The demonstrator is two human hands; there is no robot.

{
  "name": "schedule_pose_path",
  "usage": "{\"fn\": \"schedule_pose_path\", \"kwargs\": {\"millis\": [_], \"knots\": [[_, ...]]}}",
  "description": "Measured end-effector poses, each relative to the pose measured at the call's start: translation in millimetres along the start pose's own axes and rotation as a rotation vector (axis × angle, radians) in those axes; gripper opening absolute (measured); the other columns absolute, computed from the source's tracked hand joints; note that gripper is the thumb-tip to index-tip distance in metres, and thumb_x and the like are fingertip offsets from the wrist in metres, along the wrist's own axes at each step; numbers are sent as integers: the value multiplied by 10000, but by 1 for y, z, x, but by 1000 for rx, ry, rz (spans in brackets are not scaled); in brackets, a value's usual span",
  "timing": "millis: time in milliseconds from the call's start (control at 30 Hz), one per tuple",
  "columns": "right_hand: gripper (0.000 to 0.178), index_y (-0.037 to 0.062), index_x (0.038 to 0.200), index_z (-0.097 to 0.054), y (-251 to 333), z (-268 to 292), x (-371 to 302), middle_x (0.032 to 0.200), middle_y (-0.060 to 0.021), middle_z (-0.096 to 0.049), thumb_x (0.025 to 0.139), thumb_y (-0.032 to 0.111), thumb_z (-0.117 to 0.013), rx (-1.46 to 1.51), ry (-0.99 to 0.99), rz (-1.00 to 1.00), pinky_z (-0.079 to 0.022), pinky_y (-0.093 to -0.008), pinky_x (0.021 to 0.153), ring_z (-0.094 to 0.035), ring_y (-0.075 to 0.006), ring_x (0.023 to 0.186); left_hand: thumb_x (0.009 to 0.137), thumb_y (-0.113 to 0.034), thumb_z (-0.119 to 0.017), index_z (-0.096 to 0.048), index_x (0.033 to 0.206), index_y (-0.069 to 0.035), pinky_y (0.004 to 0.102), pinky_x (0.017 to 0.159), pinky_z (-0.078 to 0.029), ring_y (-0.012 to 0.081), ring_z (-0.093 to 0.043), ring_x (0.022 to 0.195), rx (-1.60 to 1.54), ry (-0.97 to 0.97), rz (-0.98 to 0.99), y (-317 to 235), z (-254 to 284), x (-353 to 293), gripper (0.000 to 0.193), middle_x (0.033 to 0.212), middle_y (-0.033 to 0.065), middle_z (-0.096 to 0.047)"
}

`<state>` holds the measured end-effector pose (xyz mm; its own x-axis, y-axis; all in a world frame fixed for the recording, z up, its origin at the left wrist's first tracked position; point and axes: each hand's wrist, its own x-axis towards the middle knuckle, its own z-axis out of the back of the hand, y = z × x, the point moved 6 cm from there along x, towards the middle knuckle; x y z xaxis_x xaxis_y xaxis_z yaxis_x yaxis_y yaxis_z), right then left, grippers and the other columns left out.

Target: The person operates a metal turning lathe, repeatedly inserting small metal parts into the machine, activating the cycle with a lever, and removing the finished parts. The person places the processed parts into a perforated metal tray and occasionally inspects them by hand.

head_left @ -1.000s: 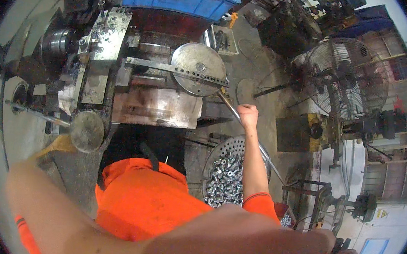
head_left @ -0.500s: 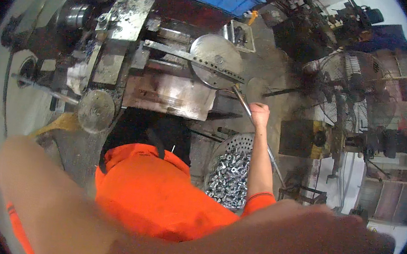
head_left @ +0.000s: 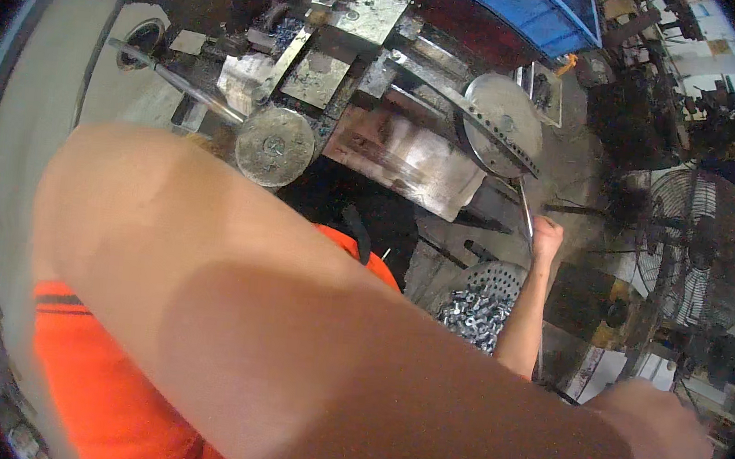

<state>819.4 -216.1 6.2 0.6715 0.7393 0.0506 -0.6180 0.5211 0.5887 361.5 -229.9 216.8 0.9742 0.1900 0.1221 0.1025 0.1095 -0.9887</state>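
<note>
My right hand [head_left: 546, 235] is closed round a long metal lever [head_left: 525, 205]. The lever's upper end meets the flat bar with a row of holes [head_left: 484, 121], which lies across a large round metal disc [head_left: 503, 123] on the machine. Close to the camera, my bare left forearm [head_left: 286, 337] crosses from the left to the lower right. My left hand [head_left: 662, 435] is at that end, its fingers hidden or blurred, and what it may hold does not show. Beside my right forearm, a perforated metal basin [head_left: 504, 278] holds many small shiny metal parts [head_left: 474, 318].
The lathe-like machine has a worn round handwheel [head_left: 275, 145] with a bar handle [head_left: 191, 89]. A blue crate [head_left: 530, 11] stands at the back. Metal shavings lie on the machine's top plate [head_left: 372, 0]. A large caged fan [head_left: 693, 243] stands at right.
My left forearm has risen and now covers much of the lower view. The machine has shifted right and up in the picture. My right hand still grips the lever.
</note>
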Motion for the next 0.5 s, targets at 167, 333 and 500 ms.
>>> {"fn": "schedule_pose_path", "kwargs": {"millis": [167,333,500], "knots": [[319,43,831,-676,21,2,0,893,-161,-635,661,282,-552,-178,-17,140,-437,-339,826,-587,-304,907,701,-119,-666,-602,950,35,353,644,-503,249,-620,680,6,-7,42,3,-3,-1,299,785,144,-624],[344,36,851,-669,5,5,2,883,-182,-630,635,281,-560,-188,-60,87,-450,-336,798,-598,-315,875,695,-118,-668,-603,950,29,352,641,-502,246,-618,680,18,51,38,2,-5,10,301,785,141,-623],[347,70,852,-676,34,10,-10,850,-179,-631,607,289,-565,-132,-32,-64,-457,-346,795,-607,-312,857,688,-117,-670,-604,950,22,351,638,-501,243,-617,680,46,80,10,-2,-5,23,303,784,138,-622]]}}
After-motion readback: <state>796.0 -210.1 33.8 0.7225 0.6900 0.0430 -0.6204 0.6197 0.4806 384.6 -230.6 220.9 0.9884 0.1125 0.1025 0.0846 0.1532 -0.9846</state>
